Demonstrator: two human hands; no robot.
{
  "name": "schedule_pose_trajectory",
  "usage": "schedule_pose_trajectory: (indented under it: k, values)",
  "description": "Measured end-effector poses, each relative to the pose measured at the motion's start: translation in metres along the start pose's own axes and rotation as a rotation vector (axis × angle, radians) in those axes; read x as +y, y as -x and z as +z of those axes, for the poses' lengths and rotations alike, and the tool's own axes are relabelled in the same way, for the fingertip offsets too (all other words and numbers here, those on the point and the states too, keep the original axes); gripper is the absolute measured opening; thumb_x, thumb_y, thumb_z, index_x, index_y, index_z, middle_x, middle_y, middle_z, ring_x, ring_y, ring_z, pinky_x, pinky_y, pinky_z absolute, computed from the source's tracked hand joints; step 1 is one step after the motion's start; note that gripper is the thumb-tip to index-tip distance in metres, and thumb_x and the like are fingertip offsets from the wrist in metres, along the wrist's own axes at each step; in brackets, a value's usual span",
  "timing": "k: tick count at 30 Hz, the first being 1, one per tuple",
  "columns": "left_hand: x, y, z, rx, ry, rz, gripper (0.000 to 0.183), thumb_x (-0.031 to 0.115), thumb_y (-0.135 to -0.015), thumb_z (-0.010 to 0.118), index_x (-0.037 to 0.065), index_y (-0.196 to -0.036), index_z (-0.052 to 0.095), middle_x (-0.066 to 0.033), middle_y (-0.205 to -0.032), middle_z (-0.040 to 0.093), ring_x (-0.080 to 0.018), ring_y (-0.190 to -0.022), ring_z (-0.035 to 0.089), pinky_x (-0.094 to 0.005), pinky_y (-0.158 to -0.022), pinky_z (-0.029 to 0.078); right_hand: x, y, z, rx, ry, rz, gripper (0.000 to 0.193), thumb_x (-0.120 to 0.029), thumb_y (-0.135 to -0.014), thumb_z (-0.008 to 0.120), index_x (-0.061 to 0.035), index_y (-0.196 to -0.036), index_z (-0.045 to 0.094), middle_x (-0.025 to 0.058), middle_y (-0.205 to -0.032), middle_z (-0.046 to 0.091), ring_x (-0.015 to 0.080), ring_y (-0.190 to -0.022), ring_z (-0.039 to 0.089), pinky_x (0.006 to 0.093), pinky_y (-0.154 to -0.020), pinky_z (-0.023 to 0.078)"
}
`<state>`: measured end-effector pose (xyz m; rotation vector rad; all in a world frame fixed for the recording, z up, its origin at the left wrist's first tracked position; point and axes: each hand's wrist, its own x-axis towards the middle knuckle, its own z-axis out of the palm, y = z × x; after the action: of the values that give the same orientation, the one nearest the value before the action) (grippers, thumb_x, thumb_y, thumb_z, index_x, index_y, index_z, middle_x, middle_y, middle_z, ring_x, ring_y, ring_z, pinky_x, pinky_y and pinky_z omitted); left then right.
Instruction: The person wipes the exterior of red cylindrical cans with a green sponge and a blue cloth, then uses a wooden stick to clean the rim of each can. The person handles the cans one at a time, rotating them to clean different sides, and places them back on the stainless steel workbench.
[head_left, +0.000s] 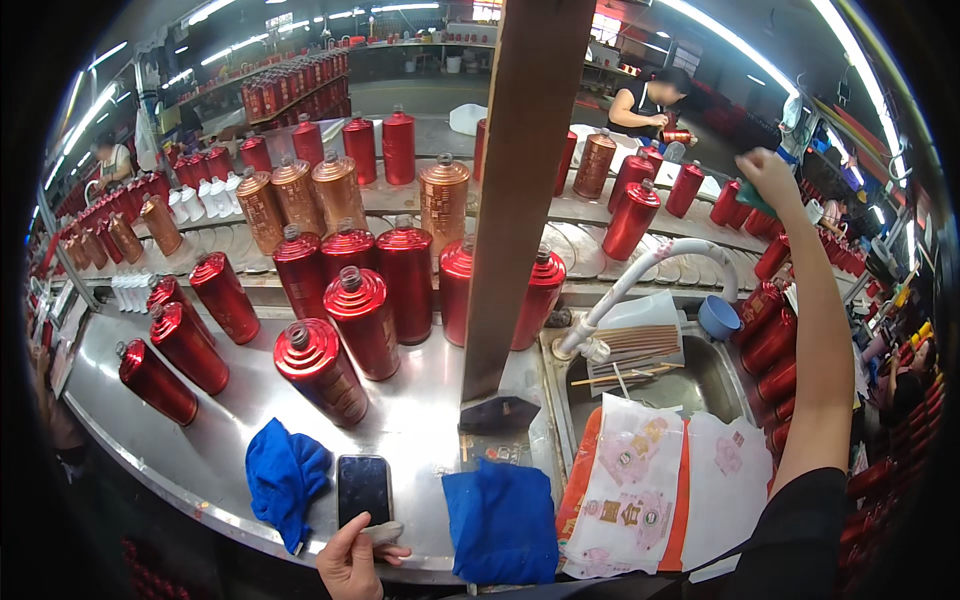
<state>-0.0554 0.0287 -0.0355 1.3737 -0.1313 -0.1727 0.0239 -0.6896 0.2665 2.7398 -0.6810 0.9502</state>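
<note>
Apparently, the right hand point(768, 175) is clenched around a dark green piece of cloth point(756, 199), high at the end of an outstretched arm. The left hand point(355, 560) is low at the near edge of the silver metal surface point(418, 428), fingers loosely curled by a small pale grey rounded pad point(383, 531); whether it pinches or wears that pad, I cannot tell. Just beyond lies a flat black rectangular phone point(363, 485), between 1 crumpled bright blue cloth point(285, 480) and 1 flatter bright blue cloth point(500, 525). A careless push from the left hand could shove the phone into the nearest glossy red cylindrical bottle point(322, 375), which, being tall, might topple against its neighbours. Lowering the right arm carelessly could clip the round blue plastic cup point(719, 317) at the sink's rim, and splashes from the curved white tap point(612, 298) could wet the white-and-red printed sheets point(735, 480).
</note>
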Motion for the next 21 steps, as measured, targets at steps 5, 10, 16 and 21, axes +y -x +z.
schedule_pose_trajectory:
  k: [5,10,16,21]
  values:
    - [-0.004,-0.033,0.019,0.12,-0.079,0.243,0.032,0.01,-0.109,0.05,-0.005,-0.136,0.057,-0.022,-0.098,0.074,-0.0221,-0.075,0.073,-0.027,-0.054,0.055,0.061,0.054,0.126,-0.203,-0.167,0.045,0.065,-0.026,-0.087,0.079,-0.002,-0.142,0.055,0.0212,-0.109,0.073,0.0321,-0.097,0.071,0.042,-0.09,0.054]
    - [0.005,-0.039,0.036,-0.124,-0.011,0.056,0.044,0.012,-0.109,0.048,0.003,-0.152,0.046,-0.0108,-0.127,0.069,-0.0121,-0.1,0.066,-0.0287,-0.088,0.056,-0.06,0.083,0.182,-0.376,-0.372,-0.132,0.062,-0.022,-0.092,0.074,-0.0054,-0.147,0.051,0.0157,-0.113,0.071,0.028,-0.098,0.07,0.04,-0.087,0.055]
    - [0.032,-0.021,0.052,-0.081,-0.042,0.04,0.042,0.017,-0.109,0.052,0.007,-0.15,0.052,-0.0081,-0.14,0.062,-0.0144,-0.12,0.064,-0.0264,-0.091,0.056,-0.226,0.193,0.151,-0.599,-0.796,-0.228,0.062,-0.023,-0.092,0.073,-0.0055,-0.147,0.051,0.0146,-0.112,0.071,0.0266,-0.096,0.069,0.0389,-0.085,0.054]
    - [0.035,-0.01,0.052,0.003,-0.031,-0.017,0.04,0.021,-0.109,0.052,0.008,-0.147,0.056,-0.0083,-0.137,0.064,-0.0139,-0.122,0.063,-0.0253,-0.089,0.056,-0.276,0.236,0.131,-0.727,-0.942,-0.284,0.062,-0.024,-0.093,0.073,-0.0055,-0.148,0.05,0.0137,-0.111,0.07,0.0254,-0.095,0.068,0.038,-0.084,0.054]
